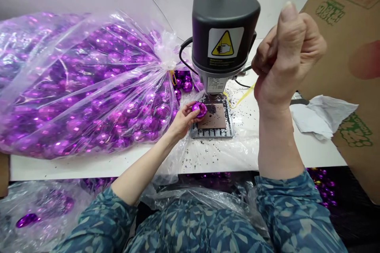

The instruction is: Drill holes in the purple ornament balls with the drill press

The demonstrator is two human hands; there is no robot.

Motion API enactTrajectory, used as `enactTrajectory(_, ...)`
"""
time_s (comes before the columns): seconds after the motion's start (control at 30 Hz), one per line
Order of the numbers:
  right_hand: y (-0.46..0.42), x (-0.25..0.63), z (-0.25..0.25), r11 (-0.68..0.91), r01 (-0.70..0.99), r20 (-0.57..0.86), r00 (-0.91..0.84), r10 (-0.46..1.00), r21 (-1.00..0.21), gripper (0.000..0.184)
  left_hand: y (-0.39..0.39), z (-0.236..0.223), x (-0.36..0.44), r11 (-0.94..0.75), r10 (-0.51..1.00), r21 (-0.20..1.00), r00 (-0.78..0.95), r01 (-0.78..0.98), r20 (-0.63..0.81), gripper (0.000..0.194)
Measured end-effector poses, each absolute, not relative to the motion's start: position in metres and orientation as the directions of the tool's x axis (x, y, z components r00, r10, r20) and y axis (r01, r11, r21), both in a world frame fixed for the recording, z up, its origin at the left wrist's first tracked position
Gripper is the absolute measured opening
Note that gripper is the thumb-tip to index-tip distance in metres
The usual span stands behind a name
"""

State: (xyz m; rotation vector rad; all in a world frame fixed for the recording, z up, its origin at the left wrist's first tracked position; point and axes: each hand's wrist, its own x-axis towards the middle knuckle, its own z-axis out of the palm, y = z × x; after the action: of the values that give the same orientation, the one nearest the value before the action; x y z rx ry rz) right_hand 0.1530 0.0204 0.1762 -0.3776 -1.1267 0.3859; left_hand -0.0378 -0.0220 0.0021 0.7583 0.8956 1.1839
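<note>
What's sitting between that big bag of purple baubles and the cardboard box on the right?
In the head view, between the bag of purple baubles and the cardboard box stands a small bench drill press; the right hand is raised beside it, with crumpled white paper lying near the box.

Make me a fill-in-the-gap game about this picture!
1. The left hand holds a shiny ball coloured ____.
2. The big bag of balls lies on the person's ____ side.
3. The warning sticker on the machine is shaped like a ____.

Missing words: purple; left; triangle.
</note>
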Motion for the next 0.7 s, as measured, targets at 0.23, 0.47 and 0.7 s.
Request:
enactTrajectory(0.23, 0.022, 0.152, 0.175, 0.879, -0.119, 0.796, 0.382, 0.469, -0.461, 0.065, -0.027, 0.012, -0.057, 0.334, 0.940, 0.784, 0.249, -0.524, -0.234, 0.050)
enactTrajectory(0.47, 0.020, 0.151, 0.176, 0.857, 0.030, 0.795, 0.390, 0.464, -0.515, 0.078, -0.016, -0.008, -0.046, 0.134, 0.986, 0.935, 0.136, -0.329, -0.093, 0.060)
enactTrajectory(0.7, 0.021, 0.151, 0.174, 0.848, 0.080, 0.804, 0.377, 0.460, -0.523, 0.077, -0.010, -0.031, -0.040, -0.255, 0.967, 0.960, 0.051, 0.115, 0.251, 0.049)
